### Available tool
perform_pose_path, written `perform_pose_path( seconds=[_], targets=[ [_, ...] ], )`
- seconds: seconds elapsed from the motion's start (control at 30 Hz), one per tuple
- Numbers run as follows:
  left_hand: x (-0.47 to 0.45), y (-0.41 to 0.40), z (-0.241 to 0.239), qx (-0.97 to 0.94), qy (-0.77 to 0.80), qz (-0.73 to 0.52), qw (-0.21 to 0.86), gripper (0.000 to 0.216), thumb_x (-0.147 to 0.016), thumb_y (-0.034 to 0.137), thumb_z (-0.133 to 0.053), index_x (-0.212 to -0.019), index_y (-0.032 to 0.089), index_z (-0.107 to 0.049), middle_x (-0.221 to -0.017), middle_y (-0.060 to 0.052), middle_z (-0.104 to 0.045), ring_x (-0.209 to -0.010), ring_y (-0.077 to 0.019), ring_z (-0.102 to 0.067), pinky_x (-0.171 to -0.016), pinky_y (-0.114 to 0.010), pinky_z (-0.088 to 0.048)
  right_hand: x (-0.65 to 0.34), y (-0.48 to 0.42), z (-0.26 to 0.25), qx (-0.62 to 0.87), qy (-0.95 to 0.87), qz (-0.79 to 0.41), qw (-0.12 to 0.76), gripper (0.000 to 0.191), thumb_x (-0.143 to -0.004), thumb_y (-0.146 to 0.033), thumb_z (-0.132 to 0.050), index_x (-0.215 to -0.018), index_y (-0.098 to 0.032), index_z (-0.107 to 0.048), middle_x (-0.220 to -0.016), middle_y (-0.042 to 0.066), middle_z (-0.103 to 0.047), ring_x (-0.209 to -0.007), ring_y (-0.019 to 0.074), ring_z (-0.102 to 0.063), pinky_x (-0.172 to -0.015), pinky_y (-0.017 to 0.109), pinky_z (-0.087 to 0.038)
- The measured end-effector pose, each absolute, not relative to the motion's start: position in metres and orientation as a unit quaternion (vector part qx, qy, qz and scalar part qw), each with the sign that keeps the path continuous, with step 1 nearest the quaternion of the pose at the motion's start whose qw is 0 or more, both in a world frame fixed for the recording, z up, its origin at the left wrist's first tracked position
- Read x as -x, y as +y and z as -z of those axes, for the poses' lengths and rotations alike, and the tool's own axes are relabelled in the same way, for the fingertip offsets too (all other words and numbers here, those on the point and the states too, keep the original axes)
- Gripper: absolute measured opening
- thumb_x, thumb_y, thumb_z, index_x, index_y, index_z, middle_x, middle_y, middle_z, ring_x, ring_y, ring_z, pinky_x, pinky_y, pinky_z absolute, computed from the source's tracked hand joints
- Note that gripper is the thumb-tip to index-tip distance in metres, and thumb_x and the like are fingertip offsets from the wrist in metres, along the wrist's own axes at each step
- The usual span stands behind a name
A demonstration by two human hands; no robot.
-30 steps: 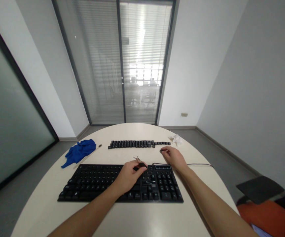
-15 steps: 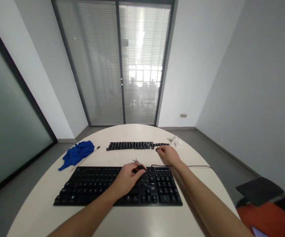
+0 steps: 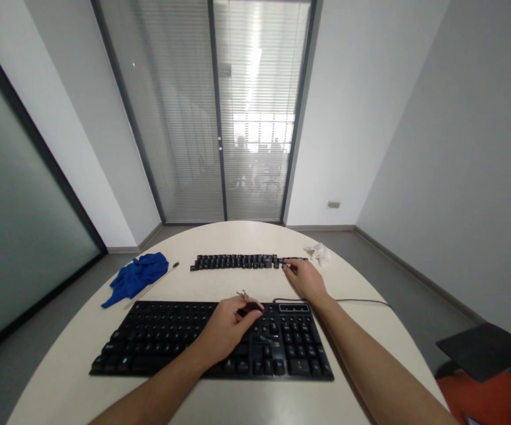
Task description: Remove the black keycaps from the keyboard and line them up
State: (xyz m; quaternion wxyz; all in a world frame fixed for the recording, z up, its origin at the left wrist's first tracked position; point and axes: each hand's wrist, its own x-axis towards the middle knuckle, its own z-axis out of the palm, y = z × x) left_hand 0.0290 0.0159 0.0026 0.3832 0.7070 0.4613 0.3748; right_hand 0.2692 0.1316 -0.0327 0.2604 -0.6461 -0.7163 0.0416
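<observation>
- what's on the pale worktop (image 3: 220,288) before the glass partition (image 3: 255,200)?
- a black keyboard (image 3: 162,330) at the near side, with rows of loose keycaps (image 3: 236,261) beyond it. a blue cloth (image 3: 139,274) and a thin brush (image 3: 152,287) lie to the left.
- and the hands?
- the left hand (image 3: 226,329), over the keyboard, grips a wire-ended tool (image 3: 244,295). the right hand (image 3: 307,279) reaches the rows' right part; whether it pinches a keycap, i can't tell.
- the white tissue (image 3: 320,253)?
- just beyond the right hand.
</observation>
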Motion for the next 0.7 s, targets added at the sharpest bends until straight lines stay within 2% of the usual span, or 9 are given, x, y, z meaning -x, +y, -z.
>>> perform_pose_path(
  seconds=[0.27,0.47,0.57,0.7],
  targets=[
    [-0.0295,0.0155,-0.0004,-0.709,0.460,-0.376,0.380,0.018,-0.086,0.028,-0.060,-0.092,0.018,-0.073,-0.093,-0.005,-0.074,-0.083,-0.0189,-0.065,-0.068,-0.025,-0.050,-0.2697,0.1314,0.0351,0.628,-0.728,-0.045,0.271,0.029,-0.092,-0.031,-0.050,-0.107,-0.022,-0.073,-0.113,0.007,-0.067,-0.106,0.0215,-0.058,-0.088,0.028,-0.043],
    [-0.0291,0.0153,-0.0004,-0.710,0.461,-0.371,0.381,0.018,-0.086,0.028,-0.059,-0.092,0.018,-0.073,-0.091,-0.005,-0.074,-0.082,-0.0188,-0.065,-0.068,-0.025,-0.051,-0.2689,0.1283,0.0337,0.635,-0.719,-0.053,0.276,0.027,-0.092,-0.030,-0.050,-0.109,-0.024,-0.069,-0.099,0.005,-0.071,-0.092,0.0196,-0.061,-0.075,0.027,-0.043],
    [-0.0292,0.0156,-0.0006,-0.708,0.461,-0.372,0.384,0.018,-0.086,0.028,-0.059,-0.092,0.018,-0.073,-0.092,-0.005,-0.074,-0.083,-0.0192,-0.065,-0.068,-0.026,-0.051,-0.2687,0.1273,0.0325,0.638,-0.714,-0.056,0.282,0.023,-0.092,-0.030,-0.050,-0.102,-0.024,-0.069,-0.091,0.004,-0.071,-0.086,0.0185,-0.061,-0.071,0.026,-0.041],
    [-0.0293,0.0160,-0.0007,-0.707,0.460,-0.377,0.382,0.018,-0.086,0.029,-0.059,-0.092,0.018,-0.073,-0.093,-0.005,-0.074,-0.083,-0.0192,-0.065,-0.068,-0.026,-0.051,-0.2682,0.1283,0.0316,0.631,-0.718,-0.060,0.287,0.021,-0.092,-0.030,-0.050,-0.098,-0.025,-0.070,-0.095,0.003,-0.071,-0.088,0.0186,-0.061,-0.072,0.026,-0.042]
  ],
)
